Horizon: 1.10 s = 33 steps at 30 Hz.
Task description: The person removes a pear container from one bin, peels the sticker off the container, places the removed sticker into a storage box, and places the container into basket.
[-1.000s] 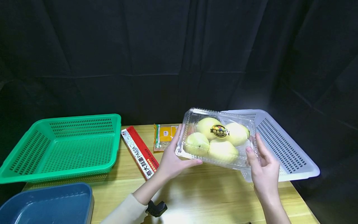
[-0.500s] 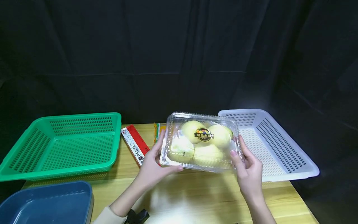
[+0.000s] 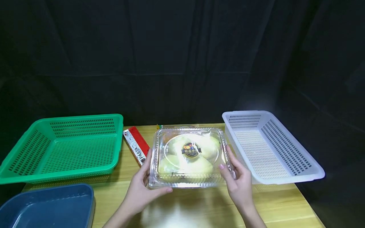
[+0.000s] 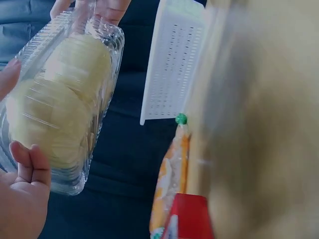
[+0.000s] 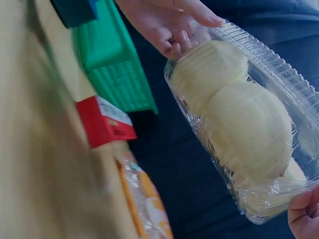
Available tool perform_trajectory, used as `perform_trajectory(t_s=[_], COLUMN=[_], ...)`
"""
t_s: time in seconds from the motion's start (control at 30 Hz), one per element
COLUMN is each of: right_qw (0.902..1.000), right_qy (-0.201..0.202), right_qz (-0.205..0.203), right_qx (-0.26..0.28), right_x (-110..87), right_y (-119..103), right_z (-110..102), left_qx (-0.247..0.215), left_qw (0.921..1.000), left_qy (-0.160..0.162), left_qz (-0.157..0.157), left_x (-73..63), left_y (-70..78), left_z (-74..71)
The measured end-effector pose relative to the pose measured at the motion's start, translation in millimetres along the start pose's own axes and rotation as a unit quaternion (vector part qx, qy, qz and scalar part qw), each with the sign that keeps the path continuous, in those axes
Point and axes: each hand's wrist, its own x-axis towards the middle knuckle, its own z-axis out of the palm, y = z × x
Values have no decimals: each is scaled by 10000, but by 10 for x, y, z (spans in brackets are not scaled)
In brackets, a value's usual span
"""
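Note:
A clear plastic clamshell box (image 3: 182, 181) of several pale yellow-green fruits (image 3: 171, 163) is held up over the table between my two hands. Its lid carries a round black label (image 3: 191, 150). At the left end, my left hand (image 3: 139, 189) grips the box, thumb along the near edge and fingertips under it, as the left wrist view shows. My right hand (image 3: 239, 186) holds the opposite end, thumb on the near corner, other fingers along the side. Seen from the right wrist, the fruits (image 5: 249, 129) press close together inside the clear wall.
A green basket (image 3: 116, 148) stands at left, with a dark blue tray (image 3: 90, 202) in front of it. A white basket (image 3: 288, 180) is at right. Behind the box lie a red and white pasta box (image 3: 137, 144) and an orange packet (image 4: 167, 184), mostly hidden in the head view.
Both hands have carried the fruit box leftward and nearer, from over the white basket's edge to mid-table. The box has levelled out and now covers most of the orange packet.

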Motion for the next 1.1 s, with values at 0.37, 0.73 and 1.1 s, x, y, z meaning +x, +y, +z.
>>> perform_trajectory(t_s=[0.37, 0.73, 1.1], right_qw=[9989, 9986, 9986], right_qy=[-381, -446, -294], right_qz=[-195, 61, -312], right_qx=[-195, -280, -303], right_x=[-305, -512, -641], right_y=[309, 573, 723], right_z=[153, 147, 44], left_qx=[-140, -595, -653], left_qw=[9974, 9958, 9964], left_qy=[307, 224, 38], left_qz=[-634, -652, -533], left_x=[-398, -552, -637], left_y=[-182, -465, -543], left_z=[-58, 41, 127])
